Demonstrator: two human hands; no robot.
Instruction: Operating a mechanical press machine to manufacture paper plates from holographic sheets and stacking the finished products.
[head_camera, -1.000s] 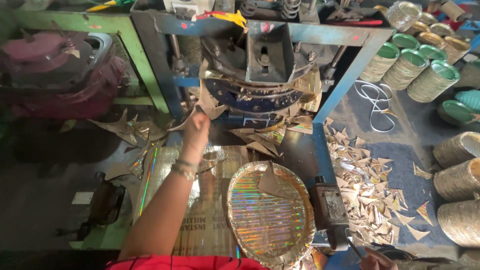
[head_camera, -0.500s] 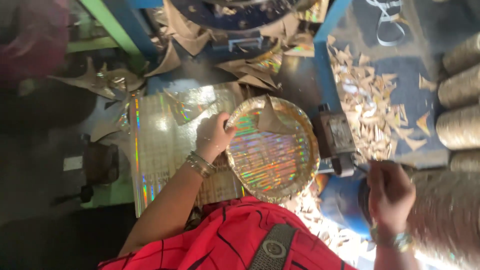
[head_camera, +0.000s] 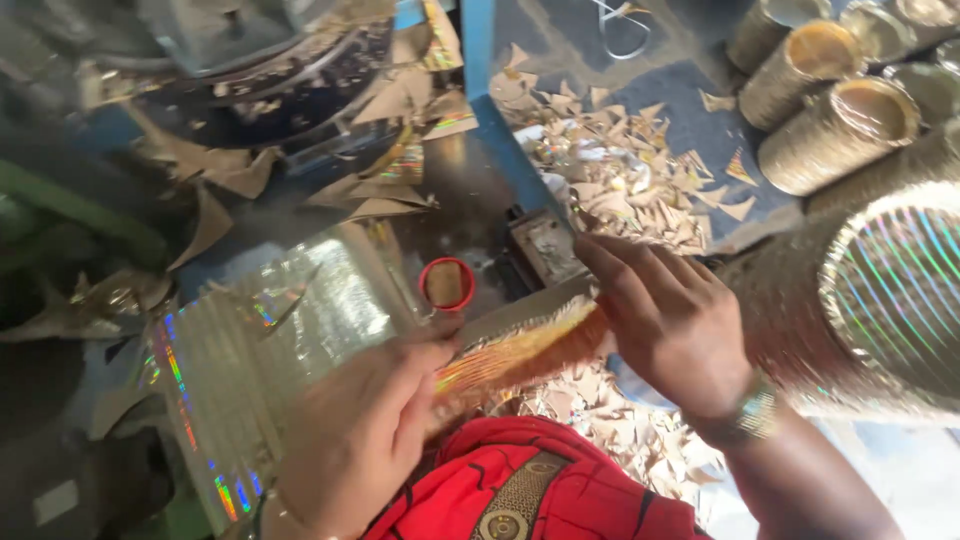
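Observation:
A stack of shiny holographic paper plates (head_camera: 520, 352) is tilted edge-on in front of my chest. My left hand (head_camera: 360, 430) grips its near left end. My right hand (head_camera: 668, 318), with a bangle at the wrist, presses its fingers on the far right end. Under the stack lies a pile of flat holographic sheets (head_camera: 250, 340). Just beyond the plates is a small red ring (head_camera: 447, 283). My red garment (head_camera: 560, 495) fills the bottom edge.
A dark press machine (head_camera: 250, 80) with brown paper offcuts stands at the top left. A blue frame bar (head_camera: 488, 110) runs down the middle. Triangular scraps (head_camera: 620, 190) litter the floor. Tall plate stacks (head_camera: 840, 130) stand at right, a big one (head_camera: 890, 300) close by.
My left hand came back from the machine to the round plate. Both hands now hold the plate stack lifted and tipped on edge. The view has swung right and closer.

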